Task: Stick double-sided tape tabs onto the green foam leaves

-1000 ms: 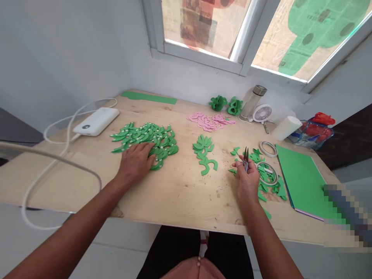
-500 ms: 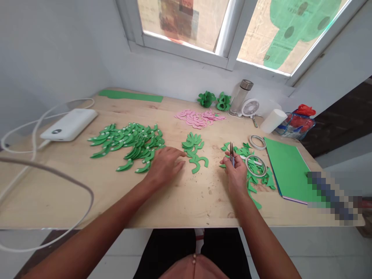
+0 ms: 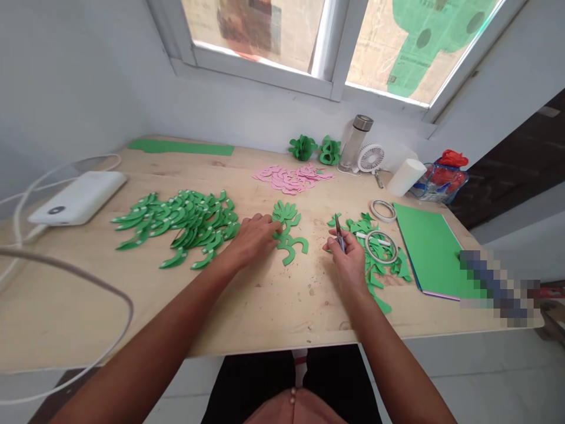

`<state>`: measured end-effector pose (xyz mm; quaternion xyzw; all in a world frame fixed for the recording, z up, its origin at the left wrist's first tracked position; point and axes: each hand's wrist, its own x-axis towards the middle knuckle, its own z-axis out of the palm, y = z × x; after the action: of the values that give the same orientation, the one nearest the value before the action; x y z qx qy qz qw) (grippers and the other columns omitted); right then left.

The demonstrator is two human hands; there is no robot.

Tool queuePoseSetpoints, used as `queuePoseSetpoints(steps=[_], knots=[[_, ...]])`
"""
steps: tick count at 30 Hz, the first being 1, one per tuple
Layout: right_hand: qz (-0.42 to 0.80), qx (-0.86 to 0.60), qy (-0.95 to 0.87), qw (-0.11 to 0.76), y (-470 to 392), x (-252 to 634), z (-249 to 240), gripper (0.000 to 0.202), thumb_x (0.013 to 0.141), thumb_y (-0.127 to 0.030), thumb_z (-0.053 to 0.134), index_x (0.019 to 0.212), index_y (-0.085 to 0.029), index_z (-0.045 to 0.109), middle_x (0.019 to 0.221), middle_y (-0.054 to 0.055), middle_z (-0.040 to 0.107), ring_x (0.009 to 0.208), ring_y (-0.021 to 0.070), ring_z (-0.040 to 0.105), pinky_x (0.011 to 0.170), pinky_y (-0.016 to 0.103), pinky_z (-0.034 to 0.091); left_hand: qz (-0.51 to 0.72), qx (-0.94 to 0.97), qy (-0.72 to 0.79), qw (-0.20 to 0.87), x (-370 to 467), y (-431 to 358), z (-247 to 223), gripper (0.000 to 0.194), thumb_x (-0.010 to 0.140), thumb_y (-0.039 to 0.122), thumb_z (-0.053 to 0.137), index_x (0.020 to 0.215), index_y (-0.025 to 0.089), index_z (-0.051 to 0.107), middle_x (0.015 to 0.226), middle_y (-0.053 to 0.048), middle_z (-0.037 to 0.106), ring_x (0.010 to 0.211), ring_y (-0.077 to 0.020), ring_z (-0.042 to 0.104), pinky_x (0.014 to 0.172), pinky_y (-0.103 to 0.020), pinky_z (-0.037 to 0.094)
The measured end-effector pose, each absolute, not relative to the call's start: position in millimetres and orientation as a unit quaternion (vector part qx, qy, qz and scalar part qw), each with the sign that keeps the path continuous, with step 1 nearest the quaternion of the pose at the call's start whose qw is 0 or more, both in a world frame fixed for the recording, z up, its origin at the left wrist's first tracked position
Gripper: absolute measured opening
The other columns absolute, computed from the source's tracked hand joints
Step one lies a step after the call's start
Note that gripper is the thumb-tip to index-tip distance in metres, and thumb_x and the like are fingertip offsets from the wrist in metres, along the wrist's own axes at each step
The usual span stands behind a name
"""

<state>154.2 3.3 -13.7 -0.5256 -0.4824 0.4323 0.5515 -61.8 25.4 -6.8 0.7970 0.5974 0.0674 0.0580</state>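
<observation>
My left hand [image 3: 256,237] lies palm down with its fingertips at the left edge of a small group of cut green paper pieces [image 3: 289,227], some leaf-like, some curved. Its fingers are bent and somewhat apart, and I see nothing held in them. In my right hand [image 3: 349,256] is a small pair of scissors [image 3: 339,234], blades pointing up and away from me. Beside that hand lie green paper scraps [image 3: 375,274] under a roll of tape [image 3: 381,247]. Left of my left hand spreads a large pile of curved green paper pieces [image 3: 189,218] with white tabs.
Pink paper cutouts [image 3: 289,178] and two green paper balls [image 3: 302,148] are farther back. Near the wall stand a bottle [image 3: 355,141], a small fan [image 3: 371,158] and a white roll [image 3: 406,176]. Green sheets [image 3: 432,250] lie right; a power bank [image 3: 79,197] with cables sits left.
My left hand has moved slightly right, and its fingers now overlap the left edge of the small green group. My right hand keeps the scissors, now tilted a little more. The view has shifted slightly.
</observation>
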Motion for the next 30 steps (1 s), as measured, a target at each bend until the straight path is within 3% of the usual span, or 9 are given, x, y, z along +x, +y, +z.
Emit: queuePoseSetpoints(steps=[6, 19, 26, 30], knots=[[0.446, -0.521, -0.478, 0.549, 2.8, 153.3, -13.4, 0.027, 0.073, -0.034, 0.063, 0.095, -0.018, 0.062, 0.062, -0.002, 0.061, 0.06, 0.0135, 0.055, 0.052, 0.023, 0.036, 0.084, 0.806, 0.582, 0.065, -62.5, 26.5, -10.8, 0.021, 0.077, 0.012, 0.048, 0.085, 0.023, 0.064, 0.094, -0.007, 0.064, 0.092, -0.0257, 0.055, 0.071, -0.035, 0.036], [0.448, -0.523, -0.479, 0.545, 1.6, 152.6, -11.1, 0.027, 0.073, -0.034, 0.063, 0.095, -0.018, 0.062, 0.061, -0.002, 0.06, 0.057, 0.012, 0.051, 0.051, 0.023, 0.034, 0.08, 0.836, 0.538, 0.07, -59.6, 12.7, -0.7, 0.019, 0.078, 0.016, 0.055, 0.091, 0.026, 0.065, 0.099, -0.006, 0.062, 0.099, -0.0274, 0.053, 0.079, -0.037, 0.036], [0.449, -0.527, -0.476, 0.542, 3.4, 154.6, -14.5, 0.027, 0.073, -0.034, 0.064, 0.095, -0.018, 0.062, 0.06, -0.002, 0.061, 0.056, 0.0114, 0.05, 0.049, 0.022, 0.03, 0.033, 0.867, 0.496, -0.005, -50.7, 6.6, 11.0, 0.019, 0.083, 0.007, 0.049, 0.08, 0.02, 0.062, 0.093, -0.009, 0.061, 0.093, -0.0256, 0.052, 0.078, -0.038, 0.035], [0.451, -0.522, -0.479, 0.543, 4.2, 155.3, -16.4, 0.028, 0.073, -0.033, 0.064, 0.096, -0.018, 0.062, 0.061, -0.002, 0.061, 0.055, 0.0108, 0.049, 0.048, 0.023, 0.028, 0.032, 0.877, 0.478, -0.03, -50.8, 1.5, 11.4, 0.015, 0.077, 0.005, 0.054, 0.079, 0.019, 0.061, 0.094, -0.01, 0.061, 0.095, -0.0264, 0.052, 0.079, -0.038, 0.036]])
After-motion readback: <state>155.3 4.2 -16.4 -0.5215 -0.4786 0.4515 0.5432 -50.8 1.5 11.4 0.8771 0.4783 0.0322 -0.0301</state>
